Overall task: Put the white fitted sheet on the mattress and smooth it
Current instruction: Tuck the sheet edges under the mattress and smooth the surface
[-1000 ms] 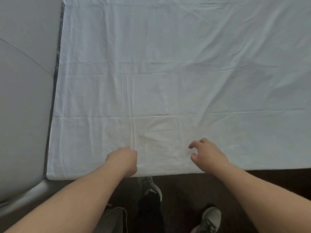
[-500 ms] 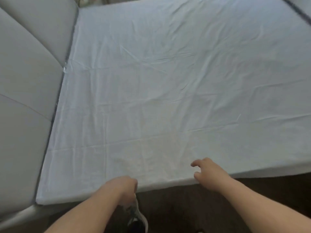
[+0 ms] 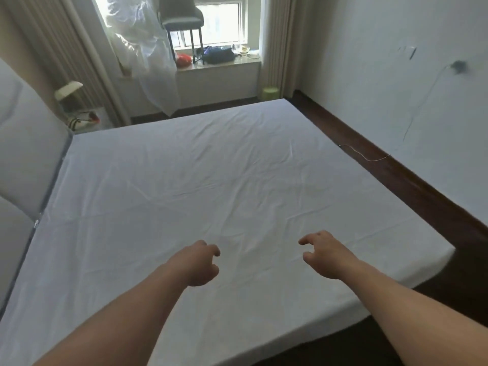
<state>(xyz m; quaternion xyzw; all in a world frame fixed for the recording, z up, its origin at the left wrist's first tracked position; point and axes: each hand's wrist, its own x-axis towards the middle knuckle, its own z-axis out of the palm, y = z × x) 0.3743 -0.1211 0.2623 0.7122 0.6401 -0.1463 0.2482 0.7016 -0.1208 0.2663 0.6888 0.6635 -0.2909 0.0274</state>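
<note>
The white fitted sheet [image 3: 211, 175] covers the whole top of the mattress, with shallow creases running across its middle. My left hand [image 3: 202, 262] hovers over the near part of the sheet with loosely curled fingers and holds nothing. My right hand [image 3: 323, 253] is a hand's width to its right, fingers also loosely curled and empty. Both forearms reach in from the bottom edge. Whether the hands touch the sheet cannot be told.
A grey padded headboard [image 3: 23, 154] runs along the left. Dark floor [image 3: 390, 167] lies between the bed and the white wall on the right. At the back, a window sill [image 3: 219, 63] bears a chair and bags, beside curtains and a small green bin [image 3: 270, 93].
The view has lifted from the near bed edge to the whole room. Both hands have let go of the sheet's near edge and moved forward over the mattress.
</note>
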